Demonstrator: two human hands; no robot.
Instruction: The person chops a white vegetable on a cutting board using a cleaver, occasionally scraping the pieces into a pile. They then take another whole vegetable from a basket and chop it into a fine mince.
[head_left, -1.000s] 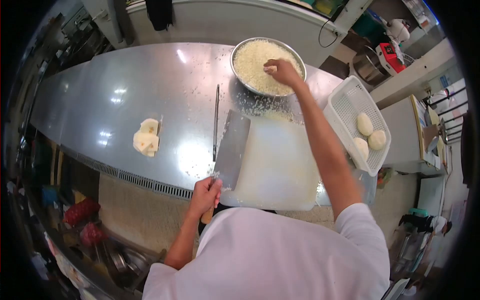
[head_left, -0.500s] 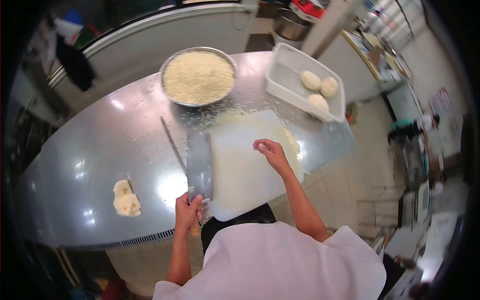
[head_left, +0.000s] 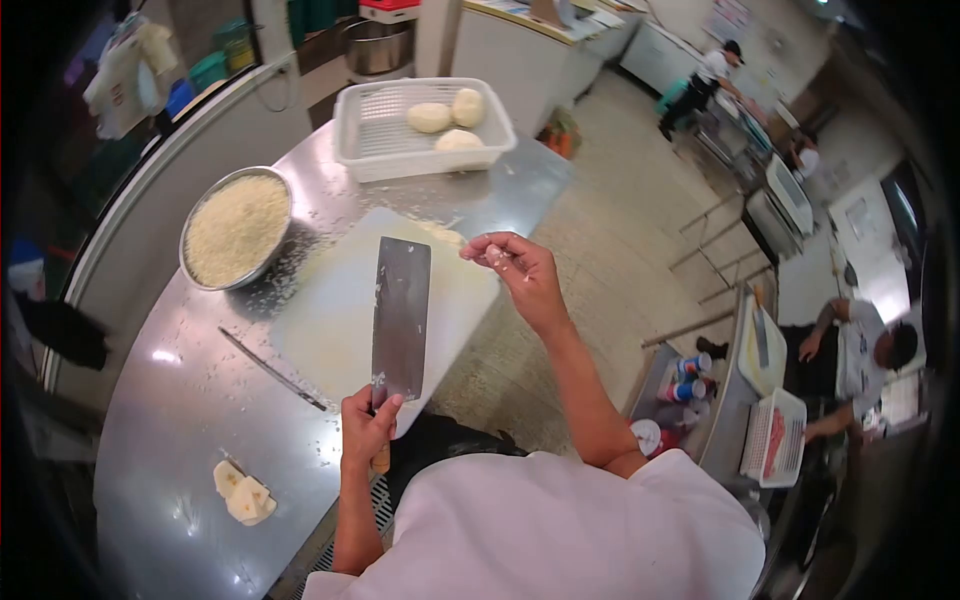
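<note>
My left hand [head_left: 367, 430] is closed round the wooden handle of a broad cleaver [head_left: 402, 320], its blade pointing away from me over the white cutting board [head_left: 330, 300]. White crumbs cling to the blade. Past the board's right edge, my right hand [head_left: 525, 278] is raised with fingers curled in and white bits stuck to them; I cannot tell whether they hold anything. To the left stands a metal bowl [head_left: 284, 240] heaped with finely chopped pale food [head_left: 235, 228]. A long thin knife or rod [head_left: 270, 368] lies on the steel table beside the board.
A white plastic basket [head_left: 425, 165] with three pale round peeled pieces [head_left: 430, 118] sits at the table's far end. Pale cut slices [head_left: 245, 495] lie near left on the steel table [head_left: 170, 430]. Two people [head_left: 712, 85] [head_left: 850, 345] work at counters on the right.
My view has turned right, so the table and bowl sit further left. The cleaver, still in my left hand, has shifted with me; my right hand has moved out to the board's edge.
</note>
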